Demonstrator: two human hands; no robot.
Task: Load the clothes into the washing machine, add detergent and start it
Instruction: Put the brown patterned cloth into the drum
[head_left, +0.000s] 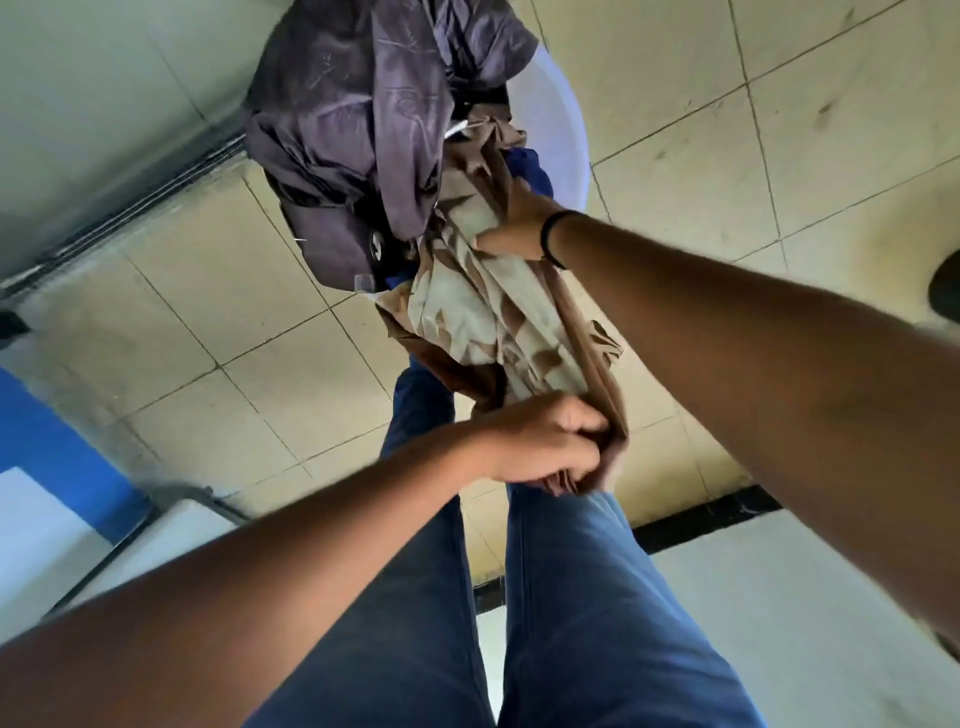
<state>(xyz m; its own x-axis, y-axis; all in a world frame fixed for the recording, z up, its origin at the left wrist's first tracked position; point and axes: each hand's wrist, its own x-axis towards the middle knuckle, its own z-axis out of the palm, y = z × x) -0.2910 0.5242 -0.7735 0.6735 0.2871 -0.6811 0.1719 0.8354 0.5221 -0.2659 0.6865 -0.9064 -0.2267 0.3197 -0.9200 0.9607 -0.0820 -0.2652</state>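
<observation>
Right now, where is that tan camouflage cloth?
In the head view it hangs mid-frame: the camouflage cloth stretches from the white tub, under the purple garment, gripped by the right hand and left hand.

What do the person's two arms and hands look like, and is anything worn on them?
Both forearms are bare, with no sleeves in view and no gloves. The right hand has a thin black band around its wrist. The left hand has nothing visible on its wrist or fingers. No watch or ring shows on either hand, though motion blur softens the details.
</observation>
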